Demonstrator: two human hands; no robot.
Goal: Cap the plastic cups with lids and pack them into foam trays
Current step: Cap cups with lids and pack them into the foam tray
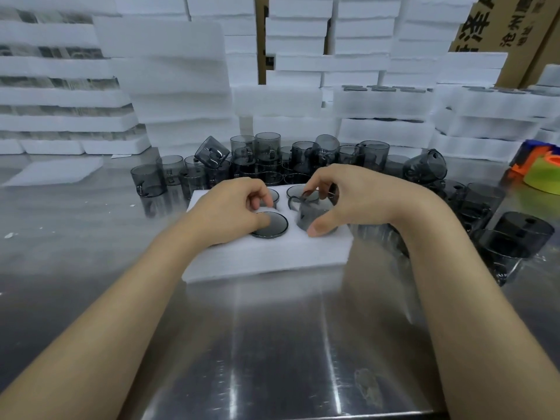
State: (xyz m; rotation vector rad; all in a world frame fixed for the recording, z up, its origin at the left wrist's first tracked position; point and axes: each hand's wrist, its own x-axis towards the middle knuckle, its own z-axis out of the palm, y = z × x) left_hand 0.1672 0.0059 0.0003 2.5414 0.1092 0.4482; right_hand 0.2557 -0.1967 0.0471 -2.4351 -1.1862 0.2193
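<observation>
Brushed stainless-steel table [272, 344], glossy and streaked with reflections, carries the work; behind it rise stacks of white foam trays [169, 80] with soft, fibrous edges, and cardboard cartons [491, 22] printed with dark characters. We note a rectangular foam tray [266, 256] at centre, matte white, long axis running left to right, with four round pockets in two rows. The near-left lid [272, 225] is a flat smoky-grey disc with a darker rim, lying level and flush in its pocket, face upward. The far-right lid [295, 191] sits likewise. The far-left pocket is mostly hidden by knuckles. The left hand [224, 210] rests on the tray's left part, fingers curled tight over the far-left pocket, thumb tip touching the near-left lid's edge; whether the fingers hold anything we cannot tell. The right hand [357, 195] grips the near-right cup [312, 215], a translucent grey cylinder standing part-way in its pocket, axis near vertical; fingertips pinch at its top, thumb pressed low against its wall. Exact tilt is unclear through blur. Loose cups [266, 153], same smoky plastic with small handles, crowd the table just behind the tray, some upright, some tipped. An orange-and-green object [542, 171] lies at far right, and a loose foam sheet [57, 171] at far left.
</observation>
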